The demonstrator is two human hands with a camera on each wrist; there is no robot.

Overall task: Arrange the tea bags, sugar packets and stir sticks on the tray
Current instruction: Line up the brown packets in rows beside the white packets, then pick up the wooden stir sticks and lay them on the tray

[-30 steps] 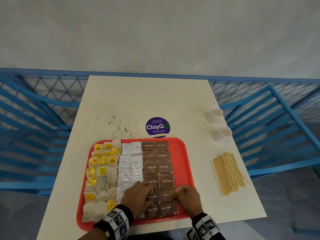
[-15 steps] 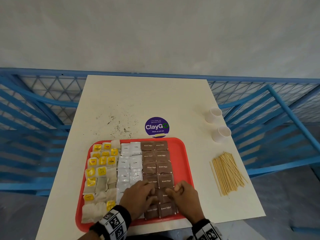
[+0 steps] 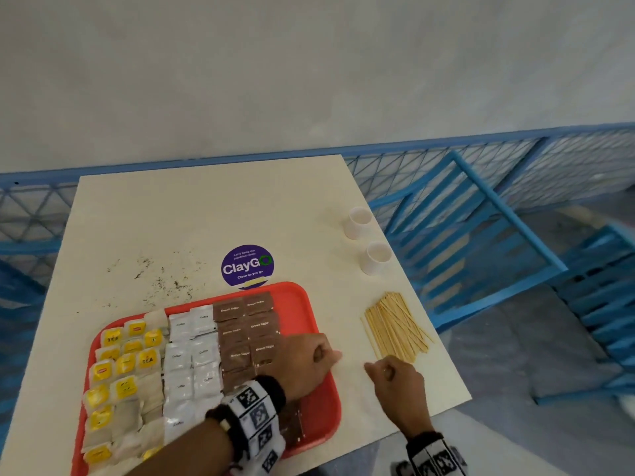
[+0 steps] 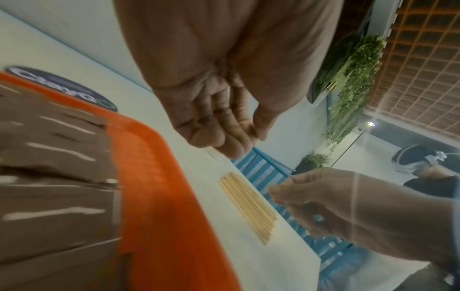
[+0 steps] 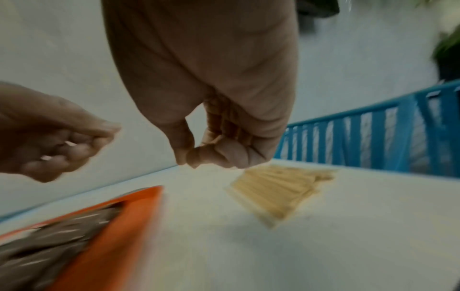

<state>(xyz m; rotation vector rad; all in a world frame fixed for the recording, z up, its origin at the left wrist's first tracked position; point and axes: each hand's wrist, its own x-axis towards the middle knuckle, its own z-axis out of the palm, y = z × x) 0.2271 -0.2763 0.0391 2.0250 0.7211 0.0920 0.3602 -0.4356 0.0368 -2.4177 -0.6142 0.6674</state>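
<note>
A red tray (image 3: pixel 299 298) at the table's near left holds yellow tea bags (image 3: pixel 120 365), white packets (image 3: pixel 189 355) and brown sugar packets (image 3: pixel 247 331) in columns. A loose pile of wooden stir sticks (image 3: pixel 395 326) lies on the table to the tray's right. My left hand (image 3: pixel 330 355) hovers over the tray's right edge, fingers curled, holding nothing. My right hand (image 3: pixel 378 369) is above the table just short of the sticks' near end, thumb against curled fingers, empty. The wrist views show the left hand (image 4: pixel 224 141), the right hand (image 5: pixel 199 159), the sticks (image 5: pixel 278 191) and the tray (image 4: pixel 149 177).
Two white paper cups (image 3: pixel 359 221) (image 3: pixel 376 257) stand near the table's right edge beyond the sticks. A purple round sticker (image 3: pixel 247 266) lies behind the tray. Dark specks (image 3: pixel 154 280) dot the table at left. Blue railing and a blue chair (image 3: pixel 481 235) border the table.
Both hands left the near brown packets and moved right: the left to the tray's right edge, the right onto the table by the sticks. My view has swung right.
</note>
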